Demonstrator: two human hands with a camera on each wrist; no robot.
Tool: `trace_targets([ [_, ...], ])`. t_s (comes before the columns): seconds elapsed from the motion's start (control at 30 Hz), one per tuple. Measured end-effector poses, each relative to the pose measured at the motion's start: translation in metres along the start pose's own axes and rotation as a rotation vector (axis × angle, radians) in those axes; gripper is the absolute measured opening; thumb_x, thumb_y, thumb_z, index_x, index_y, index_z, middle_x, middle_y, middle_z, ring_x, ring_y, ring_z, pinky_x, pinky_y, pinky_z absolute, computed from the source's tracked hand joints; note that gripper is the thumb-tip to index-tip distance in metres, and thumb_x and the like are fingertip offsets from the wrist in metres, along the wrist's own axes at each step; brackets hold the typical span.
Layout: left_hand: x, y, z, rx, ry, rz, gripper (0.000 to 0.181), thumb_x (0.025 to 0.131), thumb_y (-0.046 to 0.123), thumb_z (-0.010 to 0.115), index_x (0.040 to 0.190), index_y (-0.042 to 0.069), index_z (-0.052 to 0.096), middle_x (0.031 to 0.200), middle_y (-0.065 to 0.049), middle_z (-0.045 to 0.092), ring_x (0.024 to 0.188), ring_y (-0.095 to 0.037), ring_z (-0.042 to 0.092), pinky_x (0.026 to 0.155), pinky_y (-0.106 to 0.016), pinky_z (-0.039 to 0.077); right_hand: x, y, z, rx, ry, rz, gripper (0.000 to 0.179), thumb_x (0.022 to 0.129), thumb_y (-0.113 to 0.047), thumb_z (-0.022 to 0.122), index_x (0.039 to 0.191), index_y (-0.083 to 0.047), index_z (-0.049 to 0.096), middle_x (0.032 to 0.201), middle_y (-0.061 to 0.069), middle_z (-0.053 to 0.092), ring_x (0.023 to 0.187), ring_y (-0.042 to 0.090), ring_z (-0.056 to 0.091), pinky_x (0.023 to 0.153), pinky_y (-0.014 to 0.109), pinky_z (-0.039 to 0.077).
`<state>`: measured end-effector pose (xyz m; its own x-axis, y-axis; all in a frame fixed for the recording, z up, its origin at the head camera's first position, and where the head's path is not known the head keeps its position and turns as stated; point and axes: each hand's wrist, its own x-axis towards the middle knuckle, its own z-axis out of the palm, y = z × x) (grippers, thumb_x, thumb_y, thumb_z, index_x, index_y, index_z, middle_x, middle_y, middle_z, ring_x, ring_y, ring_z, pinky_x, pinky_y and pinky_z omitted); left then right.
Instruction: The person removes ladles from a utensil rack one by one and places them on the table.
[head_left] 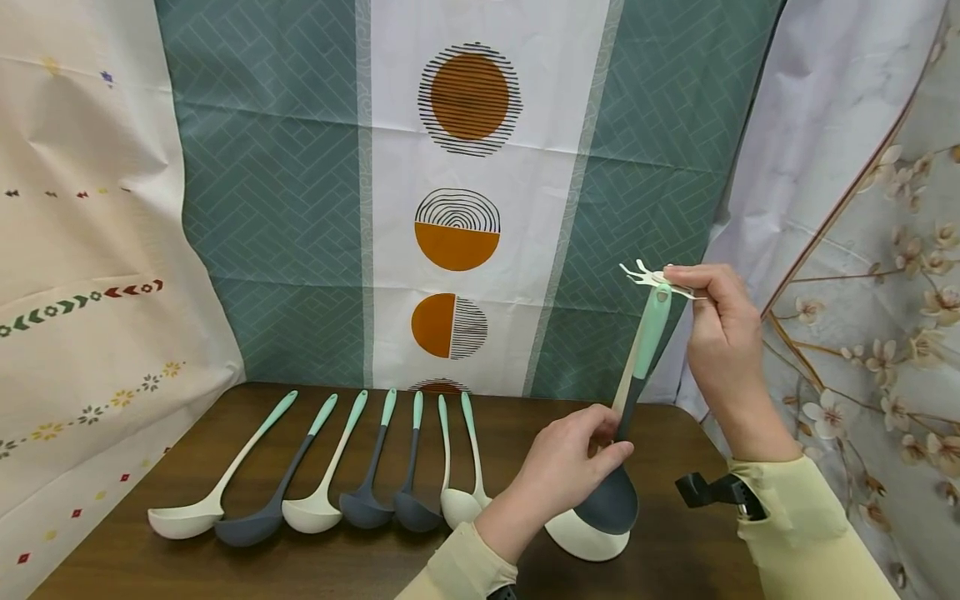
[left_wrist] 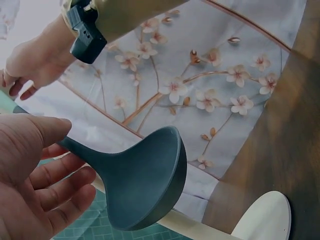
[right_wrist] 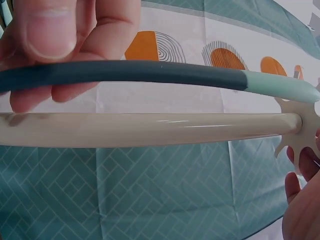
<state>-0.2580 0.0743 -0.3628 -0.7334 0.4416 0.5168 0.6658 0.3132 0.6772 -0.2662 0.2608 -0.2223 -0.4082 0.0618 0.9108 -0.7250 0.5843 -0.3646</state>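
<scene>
A cream utensil stand has a round base, an upright pole and a wheel of hooks at its top. My right hand grips this wheel at its right edge. Beside the pole hangs a dark grey ladle with a mint-green handle end, its top right at the hooks. My left hand pinches the ladle's dark shaft between thumb and fingers. In the left wrist view the ladle's bowl faces the camera, above the stand's base.
Several ladles lie in a row on the brown wooden table, among them a cream ladle at far left and a dark ladle beside it. Behind hangs a green and white patterned cloth; a floral cloth hangs right.
</scene>
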Motion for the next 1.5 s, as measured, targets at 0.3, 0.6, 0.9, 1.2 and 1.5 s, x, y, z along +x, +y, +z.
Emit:
trace_targets([
  [0.3,-0.002,0.000,-0.005,0.010,-0.011,0.011,0.009,0.106,0.027,0.078,0.112,0.021,0.074,0.101,0.019,0.074,0.093,0.003,0.064,0.084,-0.022,0.051,-0.001,0.000,0.001,-0.004,0.004,0.007,0.038,0.114,0.001,0.040,0.122,0.002,0.077,0.124,-0.009,0.072,0.124,0.005,0.062,0.105,0.022,0.045],
  [0.6,-0.003,0.001,-0.009,0.073,-0.027,0.038,0.006,0.107,0.026,0.077,0.109,0.021,0.074,0.097,0.021,0.072,0.088,0.004,0.059,0.081,-0.019,0.050,-0.002,0.002,0.002,0.013,0.019,-0.017,0.037,0.113,0.003,0.040,0.120,0.005,0.076,0.124,-0.005,0.073,0.124,0.006,0.063,0.105,0.022,0.046],
  [0.9,-0.003,0.002,-0.013,0.108,-0.037,0.082,0.007,0.107,0.026,0.077,0.107,0.021,0.073,0.096,0.020,0.072,0.083,0.004,0.056,0.077,-0.017,0.047,-0.002,0.004,0.003,0.025,0.038,-0.018,0.037,0.111,0.007,0.039,0.119,0.006,0.075,0.124,-0.002,0.074,0.124,0.007,0.063,0.106,0.023,0.045],
  [1.2,-0.004,0.003,-0.017,0.131,-0.033,0.093,0.007,0.106,0.025,0.078,0.106,0.022,0.073,0.095,0.020,0.072,0.081,0.004,0.055,0.076,-0.017,0.046,-0.002,0.004,0.006,0.030,0.048,-0.040,0.035,0.111,0.007,0.040,0.119,0.008,0.074,0.123,-0.003,0.074,0.124,0.007,0.063,0.106,0.023,0.045],
  [1.5,-0.003,0.004,-0.019,0.126,-0.020,0.104,0.007,0.106,0.025,0.079,0.106,0.021,0.073,0.093,0.019,0.070,0.080,0.003,0.055,0.075,-0.017,0.046,-0.002,0.004,0.006,0.017,0.056,-0.035,0.034,0.111,0.006,0.041,0.119,0.007,0.074,0.123,-0.002,0.074,0.123,0.006,0.062,0.104,0.022,0.044],
])
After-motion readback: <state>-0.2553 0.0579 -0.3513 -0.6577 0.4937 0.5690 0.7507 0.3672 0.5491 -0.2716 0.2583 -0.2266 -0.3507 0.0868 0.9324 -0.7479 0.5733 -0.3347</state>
